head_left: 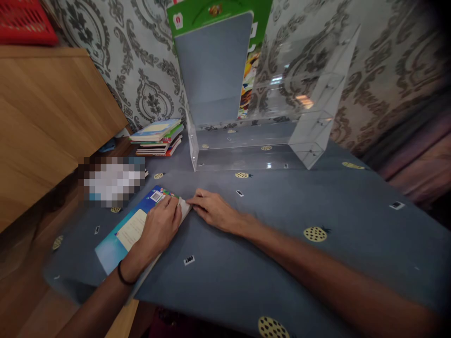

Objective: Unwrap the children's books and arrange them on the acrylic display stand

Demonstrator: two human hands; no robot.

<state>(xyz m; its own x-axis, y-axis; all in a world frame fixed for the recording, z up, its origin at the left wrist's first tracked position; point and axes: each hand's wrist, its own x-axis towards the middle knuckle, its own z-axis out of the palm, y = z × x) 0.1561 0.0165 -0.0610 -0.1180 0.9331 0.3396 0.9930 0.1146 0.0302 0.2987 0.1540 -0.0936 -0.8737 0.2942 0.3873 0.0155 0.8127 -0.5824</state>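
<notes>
A blue book (132, 227) with a cream text panel and a barcode lies slantwise on the table, a whitish strip of paper (185, 206) showing along its right edge. My left hand (162, 225), with a dark band at the wrist, rests on the book, fingers curled together near that edge. At the strip's upper corner, my right hand (211, 209) pinches the paper between thumb and fingers. Whether the strip is a page or a separate sheet, I cannot tell.
A stack of books (158, 138) stands at the back left, behind a blurred-out item (112, 180). A clear acrylic rack (313, 126) holding a green-bordered board (214, 70) stands against the patterned wall. The grey-blue tablecloth (253, 258) has pineapple prints. A wooden cabinet (45, 117) is left.
</notes>
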